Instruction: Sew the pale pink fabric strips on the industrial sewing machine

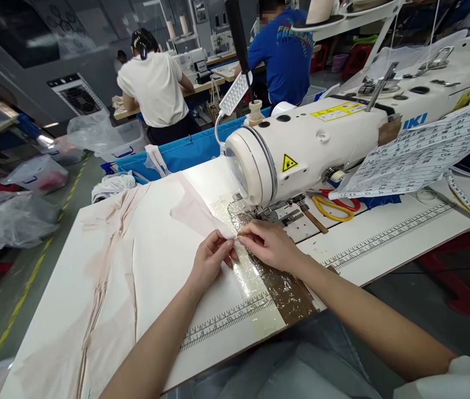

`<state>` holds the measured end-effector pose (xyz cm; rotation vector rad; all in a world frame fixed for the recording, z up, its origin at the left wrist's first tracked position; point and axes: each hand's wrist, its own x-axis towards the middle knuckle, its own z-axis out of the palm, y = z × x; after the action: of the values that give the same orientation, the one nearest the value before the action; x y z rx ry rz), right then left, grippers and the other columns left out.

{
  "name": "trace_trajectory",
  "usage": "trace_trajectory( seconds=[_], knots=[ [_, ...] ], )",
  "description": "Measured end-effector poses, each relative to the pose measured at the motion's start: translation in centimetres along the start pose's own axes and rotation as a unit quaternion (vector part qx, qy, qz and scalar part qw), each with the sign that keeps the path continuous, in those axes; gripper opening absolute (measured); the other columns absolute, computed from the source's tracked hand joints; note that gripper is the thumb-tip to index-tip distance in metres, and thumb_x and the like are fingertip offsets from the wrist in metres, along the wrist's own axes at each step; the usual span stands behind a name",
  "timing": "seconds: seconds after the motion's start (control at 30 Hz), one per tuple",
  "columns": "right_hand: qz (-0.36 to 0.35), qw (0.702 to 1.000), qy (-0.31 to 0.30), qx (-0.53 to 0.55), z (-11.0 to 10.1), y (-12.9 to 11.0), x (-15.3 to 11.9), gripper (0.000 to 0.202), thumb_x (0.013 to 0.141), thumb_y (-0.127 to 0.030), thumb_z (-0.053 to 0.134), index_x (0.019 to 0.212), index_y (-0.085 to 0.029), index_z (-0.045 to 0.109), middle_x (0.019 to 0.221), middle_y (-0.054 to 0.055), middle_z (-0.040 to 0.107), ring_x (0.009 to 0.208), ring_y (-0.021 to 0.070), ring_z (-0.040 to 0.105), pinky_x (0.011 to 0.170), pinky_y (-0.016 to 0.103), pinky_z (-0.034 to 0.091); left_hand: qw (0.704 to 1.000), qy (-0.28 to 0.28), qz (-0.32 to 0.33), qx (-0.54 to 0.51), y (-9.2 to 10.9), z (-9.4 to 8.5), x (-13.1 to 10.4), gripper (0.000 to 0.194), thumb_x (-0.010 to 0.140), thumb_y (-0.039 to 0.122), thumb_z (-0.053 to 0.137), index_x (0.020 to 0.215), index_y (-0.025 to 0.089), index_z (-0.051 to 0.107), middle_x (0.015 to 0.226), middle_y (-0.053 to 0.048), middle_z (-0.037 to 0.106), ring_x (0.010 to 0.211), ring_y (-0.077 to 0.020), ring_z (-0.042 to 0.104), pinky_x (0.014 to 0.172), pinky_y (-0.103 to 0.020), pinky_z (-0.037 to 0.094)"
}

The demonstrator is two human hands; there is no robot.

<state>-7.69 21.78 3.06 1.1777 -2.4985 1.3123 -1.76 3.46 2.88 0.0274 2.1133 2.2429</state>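
A pale pink piece of thin fabric [195,213] lies on the white table, left of the sewing machine [301,149]. My left hand [213,256] pinches its near end between thumb and fingers. Close against it, my right hand [266,244] pinches the same end of the fabric from the right. Both sets of fingertips almost meet, just in front of the machine's needle area, over shiny taped strips on the tabletop. What exactly lies between the fingertips is small and partly hidden.
More pink fabric [102,277] lies in folds on the table's left. Yellow-and-red-handled scissors [332,209] rest beside the machine bed. A printed paper sheet [418,152] leans on the machine. Rulers [384,235] mark the front edge. Two people sit beyond a blue cloth trough [185,149].
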Motion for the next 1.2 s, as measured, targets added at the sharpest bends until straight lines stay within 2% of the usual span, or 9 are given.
trace_trajectory(
  seconds=[0.17, 0.43, 0.53, 0.63, 0.77, 0.87, 1.03, 1.13, 1.2],
  knots=[
    [0.013, 1.000, -0.018, 0.002, 0.1, -0.1, 0.1, 0.018, 0.095, -0.015, 0.044, 0.081, -0.019, 0.054, 0.070, 0.001, 0.061, 0.062, 0.0165, 0.056, 0.057, 0.026, 0.035, 1.000, 0.004, -0.010, -0.014, 0.2, 0.3, -0.1, 0.030, 0.084, 0.044, 0.070, 0.084, 0.016, 0.058, 0.067, -0.001, 0.064, 0.054, -0.0114, 0.057, 0.055, -0.023, 0.049],
    [-0.008, 1.000, -0.006, -0.004, 0.0, -0.1, -0.1, 0.013, 0.097, -0.020, 0.048, 0.086, -0.019, 0.055, 0.074, 0.001, 0.061, 0.065, 0.0166, 0.057, 0.059, 0.025, 0.035, 0.999, -0.004, -0.031, -0.016, 0.1, 0.4, -0.2, 0.034, 0.082, 0.046, 0.072, 0.083, 0.016, 0.057, 0.065, -0.003, 0.066, 0.052, -0.0124, 0.058, 0.054, -0.024, 0.048],
    [-0.006, 0.999, 0.027, -0.025, 0.0, 0.1, -0.1, 0.018, 0.097, -0.020, 0.044, 0.081, -0.020, 0.053, 0.074, 0.002, 0.060, 0.065, 0.0177, 0.055, 0.059, 0.027, 0.034, 0.999, 0.005, -0.030, -0.021, 0.0, 0.4, -0.1, 0.033, 0.082, 0.046, 0.071, 0.084, 0.016, 0.056, 0.066, -0.003, 0.067, 0.054, -0.0133, 0.061, 0.056, -0.024, 0.050],
    [0.014, 0.996, 0.078, -0.039, -0.4, 0.5, -0.1, 0.021, 0.098, -0.020, 0.039, 0.083, -0.019, 0.054, 0.076, 0.005, 0.061, 0.066, 0.0197, 0.055, 0.060, 0.029, 0.036, 0.996, 0.058, -0.047, -0.056, -0.2, 0.3, 0.1, 0.035, 0.079, 0.045, 0.074, 0.085, 0.016, 0.054, 0.067, -0.004, 0.069, 0.056, -0.0150, 0.064, 0.058, -0.026, 0.054],
    [0.013, 0.995, 0.095, -0.021, -1.4, -0.2, -1.0, 0.020, 0.098, -0.024, 0.042, 0.087, -0.019, 0.058, 0.080, 0.005, 0.066, 0.071, 0.0200, 0.060, 0.064, 0.030, 0.042, 0.975, 0.166, -0.087, -0.116, 0.0, 0.4, 0.5, 0.024, 0.084, 0.031, 0.069, 0.084, 0.016, 0.051, 0.076, -0.008, 0.072, 0.066, -0.0168, 0.070, 0.064, -0.026, 0.059],
    [0.011, 0.997, 0.069, 0.033, -2.6, -2.1, -3.6, 0.022, 0.100, -0.026, 0.043, 0.087, -0.020, 0.061, 0.077, 0.004, 0.066, 0.067, 0.0179, 0.060, 0.062, 0.028, 0.044, 0.958, 0.223, -0.113, -0.141, 0.6, 0.7, 0.8, 0.013, 0.091, 0.019, 0.057, 0.082, 0.015, 0.050, 0.087, -0.013, 0.073, 0.073, -0.0172, 0.073, 0.067, -0.027, 0.061],
    [0.088, 0.971, -0.087, 0.206, -4.6, -4.7, -11.3, 0.025, 0.100, -0.030, 0.046, 0.086, -0.024, 0.066, 0.066, 0.000, 0.064, 0.059, 0.0165, 0.059, 0.060, 0.028, 0.046, 0.941, 0.254, -0.152, -0.162, 1.4, 0.7, 2.1, 0.011, 0.092, 0.011, 0.051, 0.081, 0.013, 0.052, 0.101, -0.018, 0.071, 0.086, -0.0194, 0.073, 0.074, -0.027, 0.062],
    [0.189, 0.936, -0.180, 0.235, -4.2, -3.5, -16.2, 0.029, 0.099, -0.038, 0.048, 0.084, -0.024, 0.069, 0.066, 0.003, 0.066, 0.063, 0.0191, 0.062, 0.064, 0.031, 0.049, 0.958, 0.228, -0.133, -0.115, 1.4, 0.4, 3.7, 0.008, 0.089, 0.009, 0.051, 0.083, 0.012, 0.054, 0.105, -0.019, 0.070, 0.095, -0.0215, 0.071, 0.080, -0.029, 0.061],
    [0.280, 0.906, -0.187, 0.258, -2.9, -1.3, -18.9, 0.030, 0.096, -0.044, 0.051, 0.086, -0.023, 0.070, 0.073, 0.005, 0.068, 0.059, 0.0190, 0.062, 0.053, 0.029, 0.048, 0.970, 0.206, -0.104, -0.073, 1.2, 0.3, 5.0, 0.003, 0.088, 0.011, 0.053, 0.086, 0.013, 0.054, 0.106, -0.019, 0.068, 0.099, -0.0220, 0.070, 0.083, -0.031, 0.060]
  ],
)
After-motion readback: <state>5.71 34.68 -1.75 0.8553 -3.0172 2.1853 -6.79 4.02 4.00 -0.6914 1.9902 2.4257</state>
